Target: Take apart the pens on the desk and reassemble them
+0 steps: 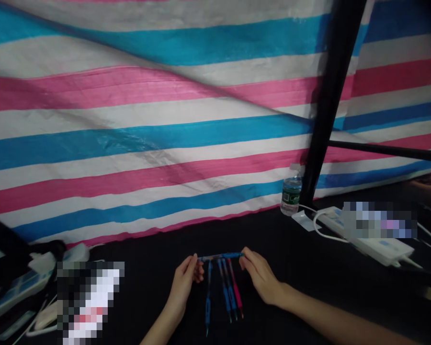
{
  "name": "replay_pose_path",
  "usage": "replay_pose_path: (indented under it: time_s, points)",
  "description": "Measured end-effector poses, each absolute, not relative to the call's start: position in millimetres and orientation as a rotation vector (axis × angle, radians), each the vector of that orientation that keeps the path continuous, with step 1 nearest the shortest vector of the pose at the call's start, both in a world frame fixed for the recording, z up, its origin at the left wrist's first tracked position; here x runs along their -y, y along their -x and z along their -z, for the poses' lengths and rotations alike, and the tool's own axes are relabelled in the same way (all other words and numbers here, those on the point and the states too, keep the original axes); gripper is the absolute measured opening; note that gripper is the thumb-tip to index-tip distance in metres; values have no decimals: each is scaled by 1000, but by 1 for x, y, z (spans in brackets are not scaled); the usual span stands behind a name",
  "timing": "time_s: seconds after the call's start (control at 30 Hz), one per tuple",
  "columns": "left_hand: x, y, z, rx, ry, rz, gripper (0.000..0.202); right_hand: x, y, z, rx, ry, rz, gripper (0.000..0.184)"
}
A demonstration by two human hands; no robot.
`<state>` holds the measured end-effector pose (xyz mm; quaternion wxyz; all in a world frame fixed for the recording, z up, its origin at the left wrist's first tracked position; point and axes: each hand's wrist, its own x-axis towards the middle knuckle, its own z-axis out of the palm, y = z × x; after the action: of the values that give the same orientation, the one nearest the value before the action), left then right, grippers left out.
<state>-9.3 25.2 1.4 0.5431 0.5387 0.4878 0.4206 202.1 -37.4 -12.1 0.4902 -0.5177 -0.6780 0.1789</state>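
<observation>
My left hand (182,287) and right hand (260,277) pinch a blue pen (221,256) at its two ends, fingertips closed on it, held level at the row's 12 o'clock end. Three blue pens (209,297) and a pink pen (236,287) lie beneath it on the black tabletop (309,254), tips toward 6 o'clock. Risk: a loosened pinch at either end could drop the pen and scatter the row.

The tarpaulin (147,143) shows broad pink, white and blue stripes; the crosswise pen (221,256) is blue, the lying pens (224,287) blue, the adjacent pen (236,287) pink, all over a black worktop (309,254), with a white power strip (384,249) and green bottle label (290,196) beyond.
</observation>
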Motion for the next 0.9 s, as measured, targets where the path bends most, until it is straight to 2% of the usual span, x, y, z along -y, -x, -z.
replay_pose_path:
  time_s: [0.33,0.5,0.73,0.9]
  points:
    - [-26,3,-14,-1209,-1299,-882,40,30,-208,11,1597,1229,-638,28]
    - [-29,3,-13,-1221,-1298,-845,43,30,-207,10,1614,1223,-631,35]
    - [-35,6,-19,-1138,-1221,-833,37,31,-205,15,1680,1197,-498,41]
    - [-38,10,-22,-1062,-1193,-790,35,28,-206,16,1633,1213,-578,45]
